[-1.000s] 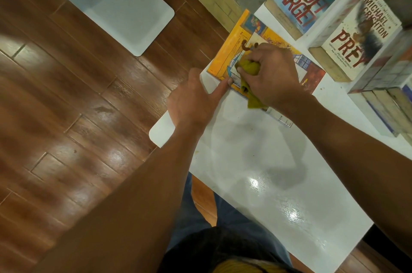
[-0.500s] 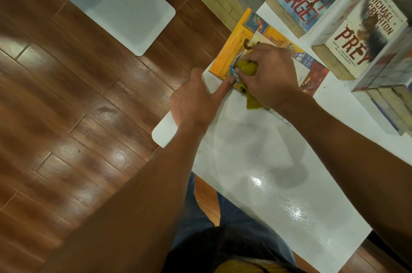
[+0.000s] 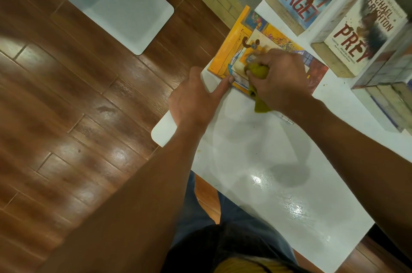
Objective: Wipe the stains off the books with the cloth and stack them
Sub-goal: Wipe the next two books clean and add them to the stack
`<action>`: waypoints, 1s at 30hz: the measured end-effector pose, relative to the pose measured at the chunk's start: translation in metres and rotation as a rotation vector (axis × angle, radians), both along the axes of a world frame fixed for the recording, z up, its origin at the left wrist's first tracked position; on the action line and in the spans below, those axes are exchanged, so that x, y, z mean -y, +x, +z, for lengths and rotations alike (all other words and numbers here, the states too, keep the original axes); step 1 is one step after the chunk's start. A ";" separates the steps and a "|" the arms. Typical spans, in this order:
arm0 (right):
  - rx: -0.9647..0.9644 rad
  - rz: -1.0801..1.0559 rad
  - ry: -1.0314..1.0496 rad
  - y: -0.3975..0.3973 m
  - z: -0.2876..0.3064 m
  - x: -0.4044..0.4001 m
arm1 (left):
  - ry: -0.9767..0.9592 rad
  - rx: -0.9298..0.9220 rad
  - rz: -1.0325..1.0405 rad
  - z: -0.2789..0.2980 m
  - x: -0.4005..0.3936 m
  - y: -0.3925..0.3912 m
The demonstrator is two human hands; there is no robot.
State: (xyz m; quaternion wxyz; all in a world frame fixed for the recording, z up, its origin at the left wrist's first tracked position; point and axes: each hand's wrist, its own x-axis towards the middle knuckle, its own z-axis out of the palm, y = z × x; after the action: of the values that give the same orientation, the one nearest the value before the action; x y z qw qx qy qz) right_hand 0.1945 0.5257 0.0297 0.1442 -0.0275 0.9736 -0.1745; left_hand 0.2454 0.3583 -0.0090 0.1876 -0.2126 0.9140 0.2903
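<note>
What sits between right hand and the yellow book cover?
The bunched yellow cloth, gripped by the right hand against the yellow book, in the head view.

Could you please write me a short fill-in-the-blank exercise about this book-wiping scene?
1. The right hand rubs the orange picture book with a ____ cloth.
2. The left hand steadies that book with its ____ finger.
3. The book titled PREY names Michael ____ as author.

Missing words: yellow; index; Crichton

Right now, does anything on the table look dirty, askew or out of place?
Yes: brown stains mark the yellow picture book, which overhangs the table edge, and the Prey book is smeared too.
</note>
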 end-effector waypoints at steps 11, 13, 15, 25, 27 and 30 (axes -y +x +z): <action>0.003 -0.022 0.027 0.001 0.003 -0.003 | 0.021 -0.007 0.008 0.000 -0.001 -0.001; -0.018 -0.092 0.073 -0.004 0.006 -0.003 | 0.027 -0.001 0.009 0.001 -0.001 -0.001; -0.021 -0.030 0.028 -0.004 0.007 -0.001 | 0.024 -0.009 0.010 0.000 -0.001 0.000; -0.006 -0.054 0.156 -0.045 0.003 0.001 | 0.031 -0.024 0.022 -0.002 -0.001 0.000; -0.005 -0.071 0.150 -0.052 0.002 -0.003 | 0.037 -0.028 0.024 -0.002 -0.001 -0.001; -0.014 -0.051 0.128 -0.054 0.001 -0.004 | 0.024 -0.027 0.020 -0.004 -0.002 0.001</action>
State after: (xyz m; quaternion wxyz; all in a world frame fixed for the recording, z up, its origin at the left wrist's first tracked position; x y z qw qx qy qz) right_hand 0.1403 0.5293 0.0312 0.1346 0.0053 0.9841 -0.1155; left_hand 0.2461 0.3599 -0.0127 0.1750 -0.2156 0.9107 0.3058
